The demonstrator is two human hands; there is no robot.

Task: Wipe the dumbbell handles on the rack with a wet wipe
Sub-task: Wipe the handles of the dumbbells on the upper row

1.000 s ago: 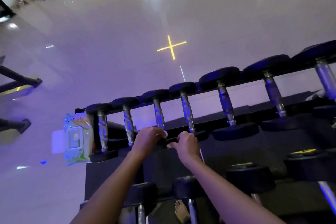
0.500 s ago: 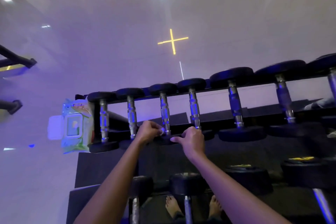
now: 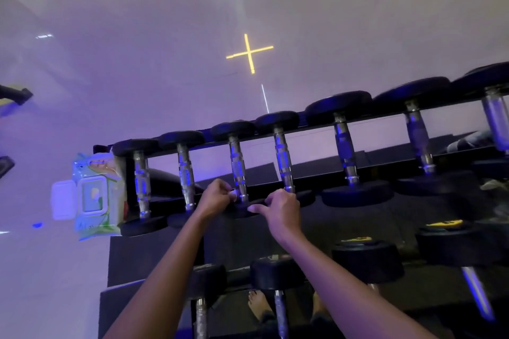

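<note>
Both hands work at the near end of the top row on the rack (image 3: 385, 156). The left hand (image 3: 217, 196) has its fingers curled around a small white wet wipe (image 3: 233, 196) and presses it against the foot of the third handle (image 3: 238, 168) from the left, just above that dumbbell's near head. The right hand (image 3: 281, 209) sits just beside it. Its thumb stretches left along that head and its fingers curl at the base of the fourth handle (image 3: 283, 162). In the dim violet light I cannot tell whether they clasp the rail or the dumbbell.

Seven black-headed dumbbells (image 3: 338, 103) lie side by side across the two rails, their knurled chrome handles bare between them.

A green and white wipe pack (image 3: 91, 195) rests against the rack's left end with its white lid flipped open. The print on it is too blurred to read. Yellow labels (image 3: 443, 224) on the heads of the lower row are likewise unreadable. A yellow cross (image 3: 249, 53) marks the pale floor (image 3: 137, 49) beyond. Bare feet (image 3: 257, 305) show below the lower row.
</note>
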